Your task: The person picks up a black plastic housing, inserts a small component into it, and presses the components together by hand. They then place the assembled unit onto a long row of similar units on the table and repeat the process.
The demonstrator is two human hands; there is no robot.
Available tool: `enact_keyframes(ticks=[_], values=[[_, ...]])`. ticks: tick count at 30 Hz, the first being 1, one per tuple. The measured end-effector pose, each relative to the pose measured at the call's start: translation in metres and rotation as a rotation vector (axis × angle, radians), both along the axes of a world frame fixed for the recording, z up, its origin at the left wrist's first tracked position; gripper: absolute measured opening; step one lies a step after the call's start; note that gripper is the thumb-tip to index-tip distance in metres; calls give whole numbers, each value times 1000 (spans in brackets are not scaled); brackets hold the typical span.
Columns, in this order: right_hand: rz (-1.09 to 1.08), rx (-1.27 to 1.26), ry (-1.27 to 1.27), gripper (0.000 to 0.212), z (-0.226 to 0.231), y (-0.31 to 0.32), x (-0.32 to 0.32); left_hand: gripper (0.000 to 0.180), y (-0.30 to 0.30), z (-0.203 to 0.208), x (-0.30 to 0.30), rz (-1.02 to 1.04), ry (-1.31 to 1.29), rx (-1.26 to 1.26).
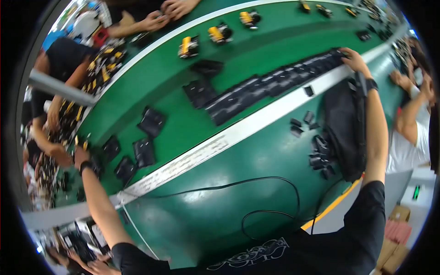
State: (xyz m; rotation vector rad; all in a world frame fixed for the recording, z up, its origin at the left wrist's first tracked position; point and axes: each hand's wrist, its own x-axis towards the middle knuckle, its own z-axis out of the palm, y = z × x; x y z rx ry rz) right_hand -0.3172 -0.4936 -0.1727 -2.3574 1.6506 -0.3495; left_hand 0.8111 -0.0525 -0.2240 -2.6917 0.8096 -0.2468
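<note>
A long row of black plastic parts [270, 85] lies side by side on the green belt, along the white rail. At the row's far right end is my right hand [355, 62], its fingers bent round the last black part. My left hand [81, 157] reaches out to the far left, beside several loose black parts; blur hides its fingers and anything in them. Near it lie a black part [145, 152] and another black part [151, 122]. Two more dark pieces, one a black part [200, 93], sit against the row's left end.
Yellow-and-black units [188, 47] stand spaced along the belt's far side. Nearer me, below the white rail [247, 130], are small black pieces [319, 153], a black bag [344, 133] and a looping black cable [270, 178]. Co-workers' hands [176, 8] show across the belt and at both sides.
</note>
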Motion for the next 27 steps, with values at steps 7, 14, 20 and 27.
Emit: enact_keyframes(ticks=[7, 14, 20, 27], values=[[37, 12, -154, 35, -59, -55, -39, 57, 17, 68, -35, 87, 61, -71], [-10, -161, -133, 28, -31, -72, -109, 37, -22, 90, -184, -183, -2, -95], [-19, -172, 113, 24, -31, -12, 33, 42, -52, 157, -339, -492, 313, -248], [285, -441, -125, 31, 60, 72, 233, 42, -83, 121, -434, -1015, 434, -287]])
